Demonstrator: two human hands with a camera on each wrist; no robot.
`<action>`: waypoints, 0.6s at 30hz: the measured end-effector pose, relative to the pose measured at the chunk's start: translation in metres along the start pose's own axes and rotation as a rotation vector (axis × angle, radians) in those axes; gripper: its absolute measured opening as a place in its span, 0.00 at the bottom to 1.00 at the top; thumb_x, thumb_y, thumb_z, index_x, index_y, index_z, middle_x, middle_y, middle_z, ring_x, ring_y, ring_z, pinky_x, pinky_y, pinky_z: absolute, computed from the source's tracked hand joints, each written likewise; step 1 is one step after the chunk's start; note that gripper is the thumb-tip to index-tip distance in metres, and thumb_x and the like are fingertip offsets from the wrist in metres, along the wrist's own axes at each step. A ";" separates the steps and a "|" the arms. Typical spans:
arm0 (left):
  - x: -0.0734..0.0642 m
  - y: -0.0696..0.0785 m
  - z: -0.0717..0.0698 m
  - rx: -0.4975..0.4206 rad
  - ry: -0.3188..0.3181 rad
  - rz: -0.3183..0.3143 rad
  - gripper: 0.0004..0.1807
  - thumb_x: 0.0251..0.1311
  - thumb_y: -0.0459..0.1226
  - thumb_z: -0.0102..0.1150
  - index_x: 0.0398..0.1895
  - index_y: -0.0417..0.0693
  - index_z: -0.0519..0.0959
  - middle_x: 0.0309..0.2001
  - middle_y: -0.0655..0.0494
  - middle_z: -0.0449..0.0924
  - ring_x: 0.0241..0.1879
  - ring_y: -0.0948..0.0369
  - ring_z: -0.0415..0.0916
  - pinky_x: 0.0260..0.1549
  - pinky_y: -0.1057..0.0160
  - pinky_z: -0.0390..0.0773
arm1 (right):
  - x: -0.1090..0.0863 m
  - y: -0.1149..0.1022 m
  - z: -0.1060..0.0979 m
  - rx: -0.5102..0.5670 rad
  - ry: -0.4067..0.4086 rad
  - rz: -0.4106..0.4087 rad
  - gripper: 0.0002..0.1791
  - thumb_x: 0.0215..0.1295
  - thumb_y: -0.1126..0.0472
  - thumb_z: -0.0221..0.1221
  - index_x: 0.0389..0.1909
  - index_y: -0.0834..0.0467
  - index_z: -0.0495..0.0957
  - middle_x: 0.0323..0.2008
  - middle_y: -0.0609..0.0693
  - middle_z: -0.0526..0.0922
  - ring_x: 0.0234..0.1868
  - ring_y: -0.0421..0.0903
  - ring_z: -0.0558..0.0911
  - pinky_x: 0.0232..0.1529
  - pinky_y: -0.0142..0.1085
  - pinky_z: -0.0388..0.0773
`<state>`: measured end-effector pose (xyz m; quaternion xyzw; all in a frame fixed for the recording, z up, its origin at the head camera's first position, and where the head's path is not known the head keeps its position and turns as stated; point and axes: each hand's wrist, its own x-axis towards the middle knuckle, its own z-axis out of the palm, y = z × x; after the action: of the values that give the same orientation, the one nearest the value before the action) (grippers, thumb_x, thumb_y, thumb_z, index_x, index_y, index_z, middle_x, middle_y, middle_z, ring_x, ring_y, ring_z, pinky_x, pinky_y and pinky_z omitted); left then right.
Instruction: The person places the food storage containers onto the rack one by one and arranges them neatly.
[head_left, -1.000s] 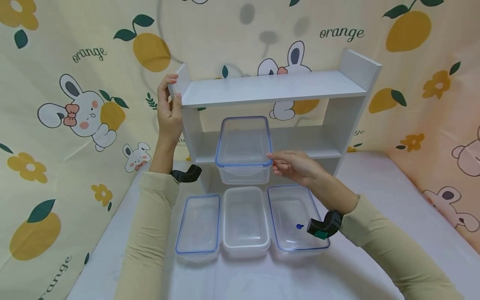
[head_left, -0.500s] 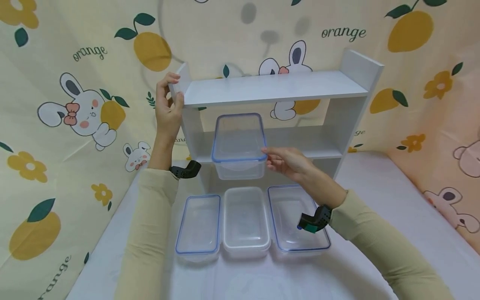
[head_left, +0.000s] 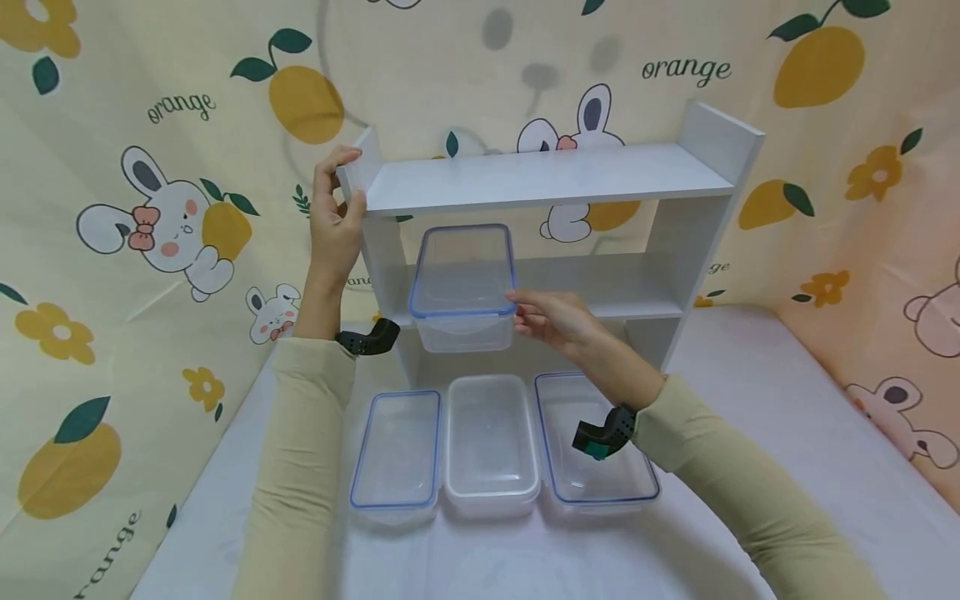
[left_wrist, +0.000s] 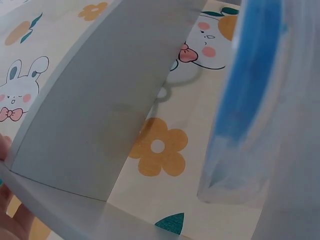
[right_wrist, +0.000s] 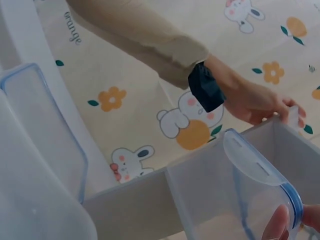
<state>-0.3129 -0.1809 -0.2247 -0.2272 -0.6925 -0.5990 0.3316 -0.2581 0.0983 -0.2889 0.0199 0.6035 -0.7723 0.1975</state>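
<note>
In the head view, my right hand pinches the right edge of a clear plastic food container with a blue-rimmed lid. The container is held up in front of the middle level of a white shelf unit, toward its left side. My left hand grips the unit's left side panel near the top, thumb in front and fingers round the edge. The right wrist view shows the container's lid latch, with my right thumb at the blue rim. From the left wrist, the container hangs beside the panel.
On the white-covered table before the shelf stand three more lidded containers: a blue-rimmed one at left, a white-lidded one in the middle, and a wider blue-rimmed one at right, partly under my right wrist. A printed cloth hangs behind.
My right hand has carried the container left and slightly up, closer to the shelf's left side. My left hand stays on the side panel.
</note>
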 end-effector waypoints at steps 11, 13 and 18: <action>-0.002 0.003 0.003 -0.032 0.014 -0.036 0.20 0.61 0.26 0.41 0.56 0.43 0.67 0.75 0.56 0.58 0.64 0.59 0.61 0.62 0.57 0.67 | 0.013 0.004 0.008 0.061 0.032 -0.013 0.10 0.63 0.60 0.61 0.40 0.60 0.73 0.19 0.44 0.79 0.19 0.37 0.80 0.28 0.24 0.79; -0.002 0.000 0.004 -0.036 0.030 -0.004 0.19 0.61 0.26 0.42 0.55 0.43 0.68 0.71 0.56 0.63 0.59 0.61 0.64 0.58 0.60 0.69 | 0.015 0.004 0.010 0.065 0.035 -0.015 0.11 0.64 0.59 0.60 0.42 0.60 0.71 0.18 0.44 0.79 0.18 0.37 0.80 0.28 0.24 0.79; -0.001 -0.005 0.003 -0.056 0.055 0.075 0.18 0.59 0.25 0.43 0.54 0.33 0.67 0.59 0.66 0.70 0.49 0.66 0.65 0.47 0.64 0.70 | 0.021 0.004 0.015 0.083 0.024 -0.031 0.14 0.65 0.59 0.59 0.46 0.61 0.68 0.18 0.44 0.78 0.18 0.36 0.79 0.29 0.25 0.80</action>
<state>-0.3161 -0.1787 -0.2294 -0.2457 -0.6572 -0.6111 0.3664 -0.2732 0.0769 -0.2946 0.0282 0.5734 -0.7994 0.1770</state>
